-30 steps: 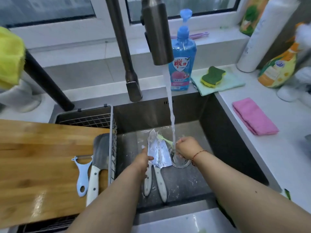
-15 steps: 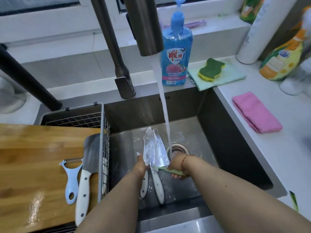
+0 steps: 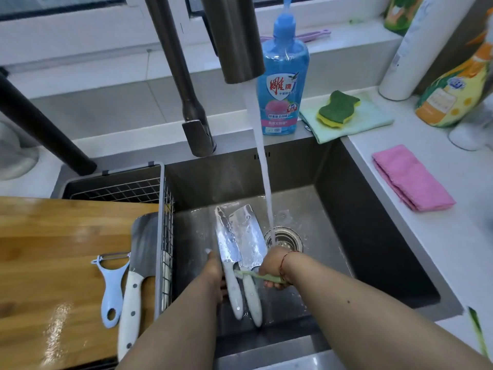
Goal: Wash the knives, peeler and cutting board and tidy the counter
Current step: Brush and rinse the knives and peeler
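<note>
Two wet knives with white handles, a narrower one [image 3: 226, 241] and a cleaver [image 3: 249, 233], are held over the sink [image 3: 373, 236], blades pointing away. My left hand [image 3: 214, 271] grips their handles from the left. My right hand [image 3: 272, 265] holds a pale green brush [image 3: 256, 275] whose head touches the knives where blades meet handles. Water runs from the faucet [image 3: 234, 38] onto my right wrist. A third cleaver [image 3: 138, 263] and a light blue peeler [image 3: 112, 287] lie on the wet wooden cutting board [image 3: 53, 263] at the left.
A wire rack [image 3: 165, 209] sits under the board's right end. Behind the sink stand a blue dish soap bottle [image 3: 282, 84] and a green sponge [image 3: 338, 108] on a pale cloth. A pink cloth [image 3: 410, 177] lies on the right counter, bottles behind it.
My right hand drew back with the brush from near the drain, beside the blades, to the handle end. The view tilted down slightly; the knives stayed in my left hand.
</note>
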{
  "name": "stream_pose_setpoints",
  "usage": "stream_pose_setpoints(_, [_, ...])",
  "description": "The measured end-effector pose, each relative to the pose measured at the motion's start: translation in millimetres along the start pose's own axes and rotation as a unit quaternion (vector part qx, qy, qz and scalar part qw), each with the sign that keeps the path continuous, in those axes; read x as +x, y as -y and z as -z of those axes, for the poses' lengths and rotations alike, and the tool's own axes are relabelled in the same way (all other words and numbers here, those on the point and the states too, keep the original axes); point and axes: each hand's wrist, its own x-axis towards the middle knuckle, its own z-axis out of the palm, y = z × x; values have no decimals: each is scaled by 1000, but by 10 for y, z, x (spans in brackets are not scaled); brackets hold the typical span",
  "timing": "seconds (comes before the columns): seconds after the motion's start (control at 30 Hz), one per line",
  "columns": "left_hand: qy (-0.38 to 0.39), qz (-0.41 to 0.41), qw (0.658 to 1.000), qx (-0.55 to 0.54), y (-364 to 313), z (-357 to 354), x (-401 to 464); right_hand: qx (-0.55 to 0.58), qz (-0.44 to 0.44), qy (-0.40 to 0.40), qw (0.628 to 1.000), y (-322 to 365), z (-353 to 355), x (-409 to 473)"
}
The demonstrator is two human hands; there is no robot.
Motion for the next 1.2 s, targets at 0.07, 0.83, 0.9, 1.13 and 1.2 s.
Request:
stream_pose_setpoints(0.07, [2,-1,1000,14,3,12,38,56,-11,-7,998,-18,0,-3])
stream_pose_setpoints(0.83, [17,-193,972,131,-9,-286,-1009,139,146,-264,943,-469,509,-1119])
stream_pose_setpoints(0.9, [69,-183,967,166,-26,-359,-1135,129,173,-261,941,-505,464,-1211])
stream_pose_setpoints(1.13, [99,-212,949,213,-86,-383,-1358,78,165,-321,929,-696,476,-1242])
stream_pose_setpoints(1.2, [92,-218,942,237,-85,-357,-1362,27,167,-331,928,-712,480,-1265])
